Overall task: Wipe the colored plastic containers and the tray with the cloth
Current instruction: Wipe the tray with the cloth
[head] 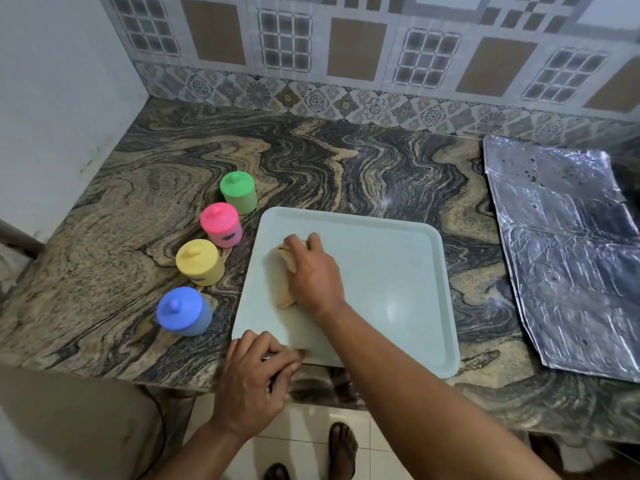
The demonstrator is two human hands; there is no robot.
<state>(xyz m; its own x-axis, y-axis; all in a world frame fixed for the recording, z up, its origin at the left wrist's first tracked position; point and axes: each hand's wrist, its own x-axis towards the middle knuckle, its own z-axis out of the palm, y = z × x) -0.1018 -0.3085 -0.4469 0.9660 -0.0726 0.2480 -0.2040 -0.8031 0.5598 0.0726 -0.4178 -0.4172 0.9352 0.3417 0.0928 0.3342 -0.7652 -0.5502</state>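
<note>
Left hand (pixel 252 382), nearest the camera, gripped the near-left corner of the pale green tray (pixel 398 271) at the counter's (pixel 311 161) front edge. Four lidded containers stood along the tray's left side: blue (pixel 183 311), yellow (pixel 200 262), pink (pixel 221 225), green (pixel 239 192). Right hand (pixel 313 271) pressed the folded cloth (pixel 284 292), fingers curled over it. Judgement: overlap strokes rightward, reaching the rim.
</note>
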